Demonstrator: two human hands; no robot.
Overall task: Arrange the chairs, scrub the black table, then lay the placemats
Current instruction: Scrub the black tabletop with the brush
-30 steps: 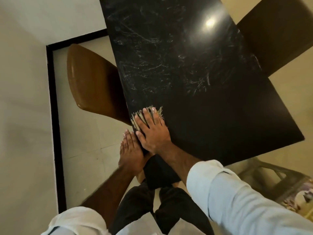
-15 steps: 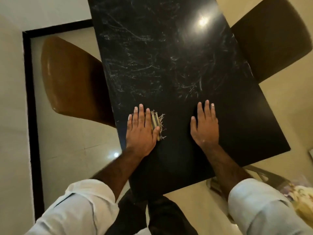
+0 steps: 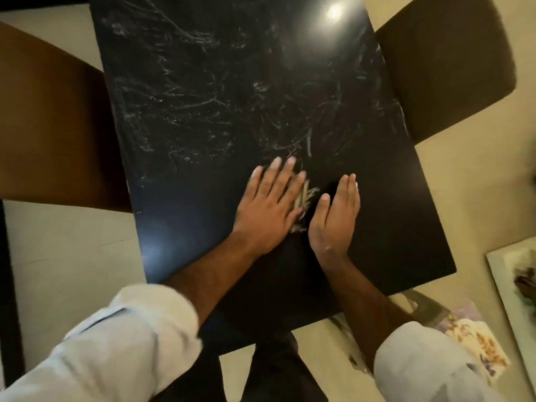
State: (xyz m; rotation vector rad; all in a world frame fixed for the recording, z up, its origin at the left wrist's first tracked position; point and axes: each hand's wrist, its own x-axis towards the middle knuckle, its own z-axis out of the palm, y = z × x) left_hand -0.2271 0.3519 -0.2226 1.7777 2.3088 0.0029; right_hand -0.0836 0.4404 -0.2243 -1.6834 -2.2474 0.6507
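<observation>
Item: my left hand [image 3: 269,207], fingers straight and spread, pressing flat on a straw-coloured fringe [image 3: 304,195]; my right hand [image 3: 336,216], fingers straight and together, stands on edge just beside it. Beneath them I log a glossy black table [image 3: 217,97] streaked with pale swirls, a smooth brown chair [image 3: 52,126] at its left, a darker chair [image 3: 441,68] at its right.
</observation>
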